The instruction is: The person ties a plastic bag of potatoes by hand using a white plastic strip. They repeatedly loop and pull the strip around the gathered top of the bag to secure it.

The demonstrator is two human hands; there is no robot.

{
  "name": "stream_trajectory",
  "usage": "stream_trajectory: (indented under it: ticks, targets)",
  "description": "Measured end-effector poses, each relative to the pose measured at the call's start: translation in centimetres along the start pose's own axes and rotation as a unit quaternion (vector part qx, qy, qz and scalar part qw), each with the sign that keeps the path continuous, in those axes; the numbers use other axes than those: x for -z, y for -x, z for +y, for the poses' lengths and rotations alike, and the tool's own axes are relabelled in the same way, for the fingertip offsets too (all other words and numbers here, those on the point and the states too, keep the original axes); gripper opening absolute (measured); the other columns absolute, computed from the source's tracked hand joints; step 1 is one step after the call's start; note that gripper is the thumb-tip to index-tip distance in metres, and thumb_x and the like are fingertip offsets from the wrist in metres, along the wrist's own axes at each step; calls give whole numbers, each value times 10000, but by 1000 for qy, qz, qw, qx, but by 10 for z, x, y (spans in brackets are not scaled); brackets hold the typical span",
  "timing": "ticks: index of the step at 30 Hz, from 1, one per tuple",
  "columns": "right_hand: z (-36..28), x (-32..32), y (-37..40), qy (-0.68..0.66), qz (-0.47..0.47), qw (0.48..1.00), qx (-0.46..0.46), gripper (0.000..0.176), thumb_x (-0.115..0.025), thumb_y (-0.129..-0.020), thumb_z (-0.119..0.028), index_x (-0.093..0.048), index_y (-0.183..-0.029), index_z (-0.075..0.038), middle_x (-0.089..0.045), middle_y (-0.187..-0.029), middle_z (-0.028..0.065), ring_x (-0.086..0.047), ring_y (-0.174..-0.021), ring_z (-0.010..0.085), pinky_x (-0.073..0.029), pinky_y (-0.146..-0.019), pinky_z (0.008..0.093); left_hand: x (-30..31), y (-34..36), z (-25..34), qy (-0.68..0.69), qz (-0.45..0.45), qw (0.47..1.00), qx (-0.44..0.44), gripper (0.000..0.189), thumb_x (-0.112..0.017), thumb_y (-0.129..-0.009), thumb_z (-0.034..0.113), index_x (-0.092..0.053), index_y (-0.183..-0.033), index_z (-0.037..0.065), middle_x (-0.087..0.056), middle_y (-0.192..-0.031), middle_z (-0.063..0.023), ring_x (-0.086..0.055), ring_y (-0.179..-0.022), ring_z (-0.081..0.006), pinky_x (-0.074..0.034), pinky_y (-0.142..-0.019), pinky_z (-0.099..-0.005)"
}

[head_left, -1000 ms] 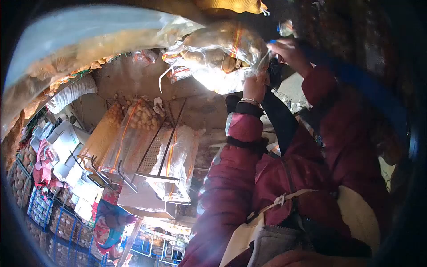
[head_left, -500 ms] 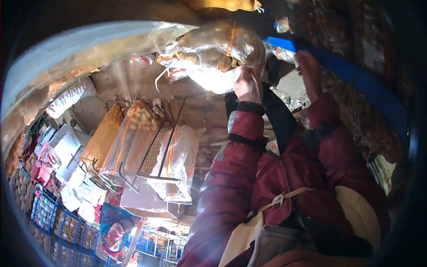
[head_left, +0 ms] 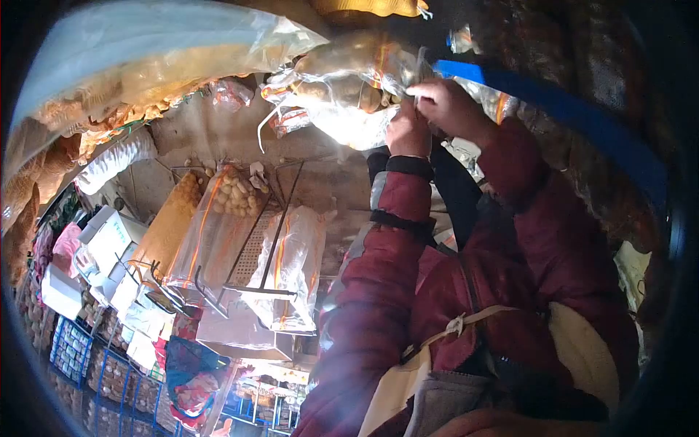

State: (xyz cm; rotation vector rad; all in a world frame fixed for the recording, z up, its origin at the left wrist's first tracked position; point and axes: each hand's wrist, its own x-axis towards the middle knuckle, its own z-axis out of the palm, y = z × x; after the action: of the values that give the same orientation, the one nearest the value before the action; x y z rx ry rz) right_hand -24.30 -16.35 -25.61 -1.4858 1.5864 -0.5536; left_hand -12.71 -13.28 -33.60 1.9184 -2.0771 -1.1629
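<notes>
bag, clear and bulging, is ahead at arm's reach; likely heavy, its thin film soft and slippery; best held at the bunched neck, where left hand clamps and right hand's fingertips pinch.

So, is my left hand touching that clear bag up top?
Touching. The head view shows the left hand at the bag's gathered end, its fingers right against the plastic of the clear bag.
</notes>
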Motion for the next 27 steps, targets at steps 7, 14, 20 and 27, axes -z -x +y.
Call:
stream_trajectory:
  ticks: [7,14,20,27]
  targets:
    - [62,-5,3,55,-58,996,-46,147,-637,-738,-125,-649,-777,16,-613,-657,148,-615,-625,264,-459,-588,354,-9,9,-12,208,142,961,-115,175,-581,-863,173,-536,-983,53,-614,-679,-143,-622,-586,-257,-479,-523,-355]
    - [66,-33,-15,-53,18,998,-26,86,-655,-757,-89,-616,-757,-12,-600,-654,121,-585,-592,187,-444,-561,322,-1,21,5,642,33,732,226,119,-573,-868,121,-592,-933,23,-617,-740,-55,-547,-550,-105,-451,-483,-230]
    - [80,-41,-12,-120,50,991,-29,88,-655,-776,-82,-613,-760,-6,-608,-657,89,-570,-612,129,-445,-571,292,6,21,3,684,2,680,266,99,-579,-858,96,-604,-937,42,-628,-715,-44,-513,-512,-62,-383,-442,-177]
    - [73,-38,-10,-56,-1,998,-28,55,-617,-736,-57,-615,-722,-4,-600,-685,142,-603,-636,204,-457,-584,317,-1,23,0,693,23,682,232,158,-611,-805,130,-626,-930,34,-601,-688,-50,-502,-507,-80,-408,-468,-207]
